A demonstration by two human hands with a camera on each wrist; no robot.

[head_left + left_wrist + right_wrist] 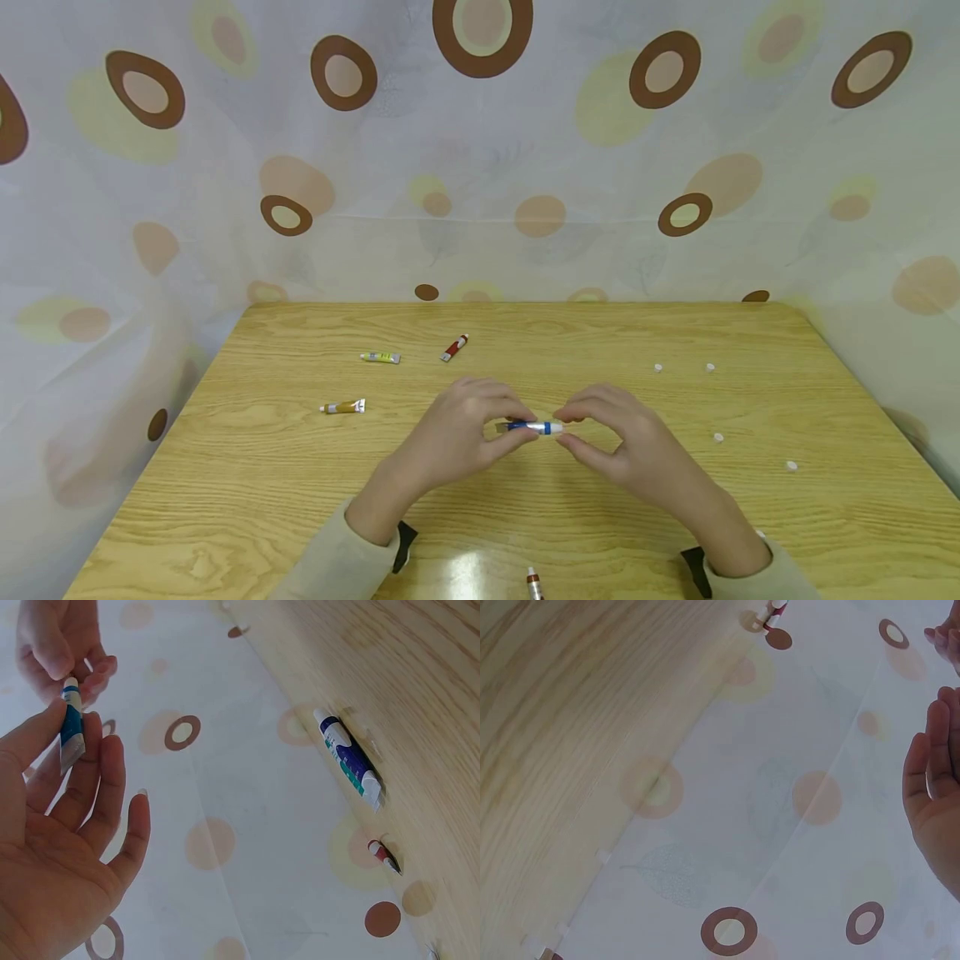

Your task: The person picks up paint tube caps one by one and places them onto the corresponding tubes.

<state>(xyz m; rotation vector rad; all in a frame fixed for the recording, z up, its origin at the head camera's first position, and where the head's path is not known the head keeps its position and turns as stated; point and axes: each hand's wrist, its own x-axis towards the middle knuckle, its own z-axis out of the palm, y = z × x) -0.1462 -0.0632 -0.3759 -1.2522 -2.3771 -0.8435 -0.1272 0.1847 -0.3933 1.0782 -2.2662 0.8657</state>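
Both hands holding a small blue tube above the counter.
Left hand (459,427) is pinching the blue tube (531,427) by its flat end, fingers curled lightly; right hand (615,437) is pinching the white cap end (70,682) between thumb and fingertips. Tube is lying level over mid-counter (247,500); yellow tube (380,357), red tube (454,347), brown tube (343,407) are lying beyond, left.

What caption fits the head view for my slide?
Left hand holds a blue paint tube while right hand pinches its cap end above the wooden table.
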